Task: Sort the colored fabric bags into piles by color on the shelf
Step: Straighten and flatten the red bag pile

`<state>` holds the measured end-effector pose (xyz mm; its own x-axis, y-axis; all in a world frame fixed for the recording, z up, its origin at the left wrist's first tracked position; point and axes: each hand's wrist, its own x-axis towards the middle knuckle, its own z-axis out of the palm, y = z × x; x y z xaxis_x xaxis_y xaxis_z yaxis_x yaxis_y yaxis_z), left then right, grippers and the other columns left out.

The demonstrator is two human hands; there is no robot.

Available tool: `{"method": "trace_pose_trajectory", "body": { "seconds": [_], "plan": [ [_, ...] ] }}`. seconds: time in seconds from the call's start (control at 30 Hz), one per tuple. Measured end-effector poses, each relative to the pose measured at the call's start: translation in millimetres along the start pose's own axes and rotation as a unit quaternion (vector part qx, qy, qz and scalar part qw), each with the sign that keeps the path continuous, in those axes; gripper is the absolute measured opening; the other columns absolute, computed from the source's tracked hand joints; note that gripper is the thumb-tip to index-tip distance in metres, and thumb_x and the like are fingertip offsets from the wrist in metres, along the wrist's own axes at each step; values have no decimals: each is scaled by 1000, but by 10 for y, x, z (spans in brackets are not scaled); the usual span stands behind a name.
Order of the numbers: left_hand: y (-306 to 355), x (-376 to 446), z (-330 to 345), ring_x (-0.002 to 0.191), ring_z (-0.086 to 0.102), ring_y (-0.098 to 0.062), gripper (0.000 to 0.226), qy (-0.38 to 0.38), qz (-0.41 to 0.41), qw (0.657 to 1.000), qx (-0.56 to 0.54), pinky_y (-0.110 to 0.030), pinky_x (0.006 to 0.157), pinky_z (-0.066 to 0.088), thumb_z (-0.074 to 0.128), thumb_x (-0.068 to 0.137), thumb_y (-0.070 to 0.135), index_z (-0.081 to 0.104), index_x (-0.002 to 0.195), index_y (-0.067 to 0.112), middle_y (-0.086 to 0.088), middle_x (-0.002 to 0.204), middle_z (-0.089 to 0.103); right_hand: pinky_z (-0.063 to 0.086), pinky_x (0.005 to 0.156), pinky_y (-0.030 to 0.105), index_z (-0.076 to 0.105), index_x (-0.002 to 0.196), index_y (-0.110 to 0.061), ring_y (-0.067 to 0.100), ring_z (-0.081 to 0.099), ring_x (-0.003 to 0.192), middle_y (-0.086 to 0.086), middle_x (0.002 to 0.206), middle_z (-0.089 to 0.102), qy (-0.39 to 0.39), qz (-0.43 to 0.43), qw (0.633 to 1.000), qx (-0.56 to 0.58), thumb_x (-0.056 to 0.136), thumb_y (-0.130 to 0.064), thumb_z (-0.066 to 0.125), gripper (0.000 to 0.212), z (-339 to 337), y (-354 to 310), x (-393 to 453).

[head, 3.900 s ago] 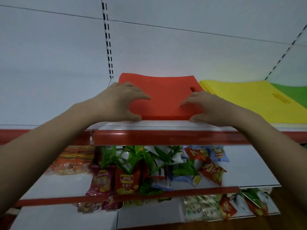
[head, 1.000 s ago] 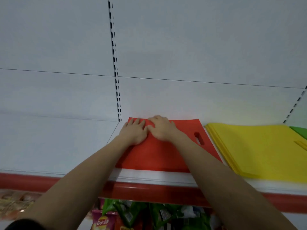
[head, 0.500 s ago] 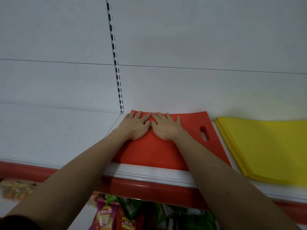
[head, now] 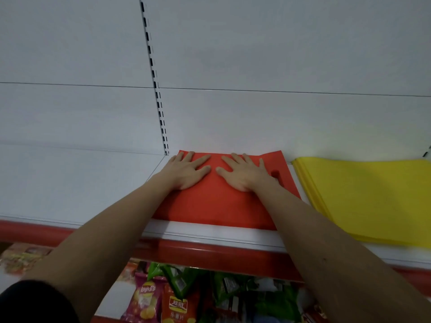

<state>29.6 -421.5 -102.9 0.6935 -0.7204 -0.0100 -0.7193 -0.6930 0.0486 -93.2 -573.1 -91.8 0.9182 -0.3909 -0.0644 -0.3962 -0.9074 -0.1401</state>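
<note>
At far left, a black sleeve (head: pixel 35 301) shows at the bottom corner, and the bare left arm runs up from it to the shelf (head: pixel 210 234), white on top with a red front lip. A slotted upright (head: pixel 155 89) runs down the white back panel and meets the shelf just left of the red bag (head: pixel 214 206).

The left hand (head: pixel 186 170) lies flat on the far left part of the red bag, palm down, fingers straight and slightly spread, pressing on the fabric and gripping nothing. Just beside it, apart by a narrow strip of red, the right hand (head: pixel 245 173) lies the same way: flat, fingers straight and spread, pressing the bag down. The two thumbs point toward each other without touching.

The red bag lies flat on the shelf, its far edge against the back panel and its near edge just short of the lip. Its cut-out handle slot shows right of the right hand, partly hidden by the wrist.

Right of it, across a thin gap of white shelf, lies the yellow pile (head: pixel 373 201), several layered edges showing along its left side.

Below the shelf, snack packets (head: pixel 177 297) crowd the lower level.
</note>
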Motion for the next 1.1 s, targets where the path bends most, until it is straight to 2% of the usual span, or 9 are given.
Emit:
{"method": "trace_pose_trajectory", "body": {
  "seconds": [0.17,0.4,0.73,0.83,0.93,1.1],
  "plan": [
    [-6,-17,-28,150,5,-35,60,-6,-3,1000,2,-47,121,7,13,96,65,2,153,49,-10,164,9,-7,118,57,7,154,-41,25,-3,151,-7,164,0,4,22,1000,-19,91,-74,14,72,-50,127,-104],
    [-22,0,-2,150,6,-35,62,0,5,1000,7,-48,121,9,10,94,68,4,153,49,-10,164,10,-4,117,57,8,154,-43,20,-4,151,-9,164,0,13,54,997,-57,86,-80,17,78,-103,531,-219],
    [34,-103,-53,151,2,-29,60,3,0,1000,-17,-45,121,3,17,97,67,9,153,47,-5,165,8,3,120,52,12,154,-41,23,-3,151,-8,164,2,22,46,999,-10,86,-79,23,79,-49,659,-234],
    [69,-292,-110,152,-5,-25,63,-21,-1,1000,-17,-45,122,-3,17,96,68,5,153,47,-3,165,-1,3,120,53,12,154,-42,24,-3,151,-8,164,2,22,44,999,-10,86,-79,23,78,-51,664,-240],
    [44,-553,-97,152,-8,-24,64,-44,6,999,-29,-45,122,-3,16,95,70,1,153,48,-1,165,-6,3,120,54,12,154,-42,24,-3,151,-9,164,1,16,44,999,-9,85,-80,22,79,-65,672,-230],
    [30,-624,-54,152,-9,-24,64,-30,10,999,-29,-44,123,0,15,94,69,-1,152,48,-2,165,-6,0,118,57,12,153,-43,21,-4,151,-10,164,1,16,50,998,-29,85,-81,20,79,-61,658,-235]
  ]
}}
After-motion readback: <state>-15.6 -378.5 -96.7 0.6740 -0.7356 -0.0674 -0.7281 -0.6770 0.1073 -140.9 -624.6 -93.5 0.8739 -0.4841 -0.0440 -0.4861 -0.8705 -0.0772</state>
